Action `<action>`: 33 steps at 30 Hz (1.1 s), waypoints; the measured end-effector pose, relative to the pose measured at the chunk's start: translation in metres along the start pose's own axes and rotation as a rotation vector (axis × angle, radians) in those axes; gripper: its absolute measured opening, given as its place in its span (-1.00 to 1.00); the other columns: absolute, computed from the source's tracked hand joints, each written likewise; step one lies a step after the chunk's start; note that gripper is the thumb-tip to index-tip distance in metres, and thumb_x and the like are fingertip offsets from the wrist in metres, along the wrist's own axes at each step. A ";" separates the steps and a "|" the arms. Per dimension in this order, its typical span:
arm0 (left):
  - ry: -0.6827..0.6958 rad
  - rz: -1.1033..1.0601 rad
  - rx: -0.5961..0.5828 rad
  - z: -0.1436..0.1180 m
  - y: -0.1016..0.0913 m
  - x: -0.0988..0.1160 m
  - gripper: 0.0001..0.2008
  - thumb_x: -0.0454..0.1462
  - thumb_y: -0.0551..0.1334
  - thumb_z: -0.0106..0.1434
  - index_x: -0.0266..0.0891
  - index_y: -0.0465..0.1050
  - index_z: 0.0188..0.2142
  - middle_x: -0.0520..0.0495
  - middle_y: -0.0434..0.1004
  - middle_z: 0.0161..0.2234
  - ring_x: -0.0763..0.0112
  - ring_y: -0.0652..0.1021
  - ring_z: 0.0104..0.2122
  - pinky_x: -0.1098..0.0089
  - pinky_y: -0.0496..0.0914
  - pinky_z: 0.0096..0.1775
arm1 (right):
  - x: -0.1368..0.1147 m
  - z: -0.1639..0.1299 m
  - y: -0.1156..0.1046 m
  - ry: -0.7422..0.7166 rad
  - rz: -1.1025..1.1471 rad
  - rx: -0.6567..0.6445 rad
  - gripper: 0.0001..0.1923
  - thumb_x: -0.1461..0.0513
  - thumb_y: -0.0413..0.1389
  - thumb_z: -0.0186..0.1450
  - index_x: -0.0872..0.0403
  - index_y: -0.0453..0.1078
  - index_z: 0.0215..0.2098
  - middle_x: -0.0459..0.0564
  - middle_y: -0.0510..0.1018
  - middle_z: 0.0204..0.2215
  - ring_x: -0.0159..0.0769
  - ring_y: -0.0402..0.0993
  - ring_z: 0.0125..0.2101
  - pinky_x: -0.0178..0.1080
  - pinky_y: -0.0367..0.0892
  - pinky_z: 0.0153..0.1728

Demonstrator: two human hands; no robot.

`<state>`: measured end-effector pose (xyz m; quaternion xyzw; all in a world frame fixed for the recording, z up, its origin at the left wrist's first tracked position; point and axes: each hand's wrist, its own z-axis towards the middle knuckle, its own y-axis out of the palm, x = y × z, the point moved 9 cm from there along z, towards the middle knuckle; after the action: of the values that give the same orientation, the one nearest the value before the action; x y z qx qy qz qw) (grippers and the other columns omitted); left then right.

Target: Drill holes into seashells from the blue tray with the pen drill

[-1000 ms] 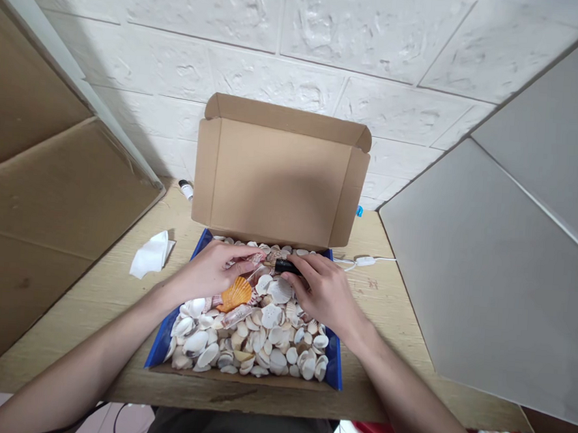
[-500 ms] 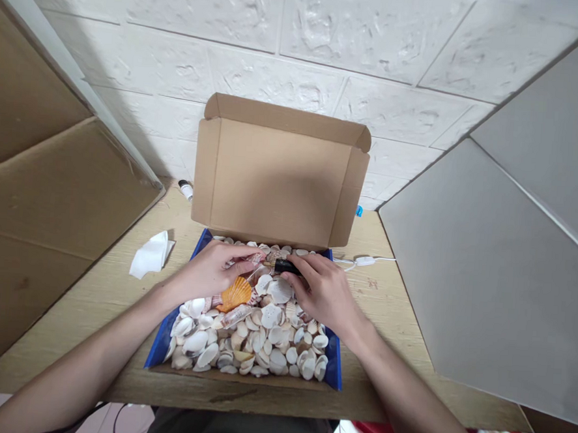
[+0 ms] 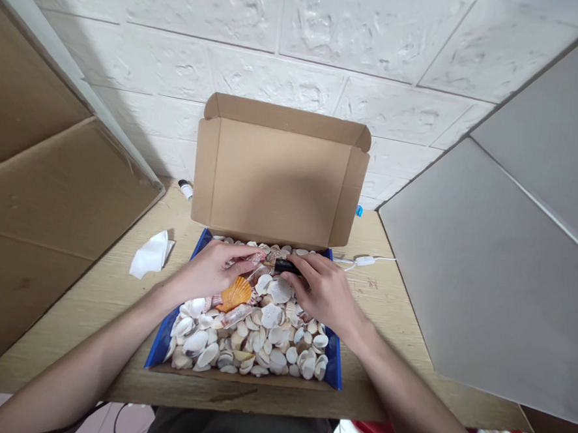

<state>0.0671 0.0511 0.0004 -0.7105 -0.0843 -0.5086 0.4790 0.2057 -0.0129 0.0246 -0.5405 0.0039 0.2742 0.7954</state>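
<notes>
My left hand (image 3: 217, 266) is closed in a pinch on a small pinkish shell (image 3: 257, 258), partly hidden by the fingers. My right hand (image 3: 321, 284) grips a black-handled tool (image 3: 286, 266); its thin brass-coloured tip points left at the shell. Whether tip and shell touch is too small to tell. Both hands hover over a blue-sided cardboard box (image 3: 335, 363) full of pale seashells (image 3: 262, 339). Just below my left fingers lies an orange scallop shell (image 3: 236, 295). A flat white shell with small holes (image 3: 271, 316) rests on the pile near the middle.
The box's brown lid (image 3: 279, 177) stands upright behind, near the white brick-pattern wall. A crumpled white tissue (image 3: 150, 255) lies left; a small black-capped bottle (image 3: 185, 189) is farther back. At right, a white cable with an inline switch (image 3: 364, 261) crosses the table. Tall panels flank both sides.
</notes>
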 end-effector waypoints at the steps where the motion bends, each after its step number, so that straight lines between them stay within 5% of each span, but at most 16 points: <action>1: 0.001 0.000 0.001 0.000 0.000 0.000 -0.68 -0.23 0.13 0.33 -0.30 0.56 -0.05 -0.15 0.63 -0.09 0.28 0.60 -0.16 0.44 0.41 -0.18 | 0.000 0.000 0.000 0.000 -0.001 0.000 -0.72 0.17 0.02 0.37 0.17 0.45 -0.08 0.10 0.59 -0.32 -0.20 0.52 -0.32 -0.19 0.43 -0.29; 33: -0.009 -0.011 0.005 0.000 0.000 0.000 -0.68 -0.21 0.13 0.33 -0.28 0.58 -0.05 -0.15 0.63 -0.10 0.30 0.60 -0.17 0.45 0.42 -0.17 | 0.002 -0.001 0.003 0.027 0.009 -0.037 -0.70 0.17 0.01 0.38 0.16 0.44 -0.05 0.12 0.59 -0.29 -0.21 0.51 -0.28 -0.17 0.43 -0.26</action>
<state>0.0668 0.0508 0.0011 -0.7112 -0.0917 -0.5077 0.4775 0.2066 -0.0115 0.0212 -0.5589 0.0118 0.2705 0.7838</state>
